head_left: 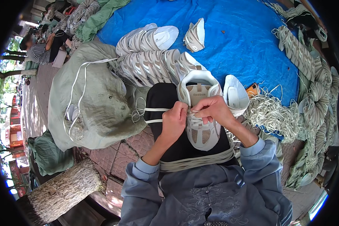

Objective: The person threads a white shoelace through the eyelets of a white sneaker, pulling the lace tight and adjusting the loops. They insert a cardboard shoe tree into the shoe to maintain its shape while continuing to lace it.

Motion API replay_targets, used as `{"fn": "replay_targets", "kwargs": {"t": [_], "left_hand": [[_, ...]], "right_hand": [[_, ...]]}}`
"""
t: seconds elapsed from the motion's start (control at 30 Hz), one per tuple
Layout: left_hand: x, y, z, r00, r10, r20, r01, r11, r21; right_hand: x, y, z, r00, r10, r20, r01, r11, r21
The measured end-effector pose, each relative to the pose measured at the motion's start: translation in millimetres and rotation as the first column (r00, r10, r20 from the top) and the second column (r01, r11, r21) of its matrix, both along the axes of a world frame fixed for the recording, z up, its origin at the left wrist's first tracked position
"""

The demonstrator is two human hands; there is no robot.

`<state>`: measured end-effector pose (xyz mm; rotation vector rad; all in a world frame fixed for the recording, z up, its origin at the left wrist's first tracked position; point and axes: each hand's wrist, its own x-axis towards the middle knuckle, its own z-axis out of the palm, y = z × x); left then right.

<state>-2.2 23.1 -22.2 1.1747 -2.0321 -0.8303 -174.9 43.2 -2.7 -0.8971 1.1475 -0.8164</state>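
Observation:
A white and beige sneaker (202,137) rests on my lap over dark cloth, its toe toward me and its heel away. At the left side of its lacing, my left hand (173,122) pinches a white shoelace (157,109), whose loose lengths trail off to the left. My right hand (214,109) bends over the tongue and upper eyelets, thumb and fingers pressed together; what lies between them is too small to make out. Lower down the shoe, laces cross above the mesh toe. A bundle of pale laces (197,160) lies across my lap.
Rows of nested sneaker uppers (147,67) lie on a blue tarp (248,41), with a single upper (195,35) beyond. A heap of loose laces (275,115) is at the right, beside stacked uppers (316,105). A grey-green sack (101,109), a tree trunk (62,190) and a seated person (41,51) are left.

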Motion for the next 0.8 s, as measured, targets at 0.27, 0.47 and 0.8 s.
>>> {"fn": "replay_targets", "kwargs": {"t": [0.27,0.47,0.8], "left_hand": [[-3.4,-11.1,22.6,0.71,-0.086,0.699,0.516,0.739,-0.433],[-12.2,-24.2,45.0,0.55,-0.296,0.781,0.482,0.876,-0.007],[-23.6,-30.1,52.1,0.703,-0.295,0.647,0.401,0.916,-0.019]], "right_hand": [[-18.0,11.2,-2.4,0.999,-0.036,0.015,0.037,0.997,-0.071],[-44.5,16.0,-10.9,0.964,-0.198,-0.177,0.139,0.945,-0.297],[-39.1,25.3,-17.5,0.792,-0.184,-0.583,-0.223,0.801,-0.556]]}}
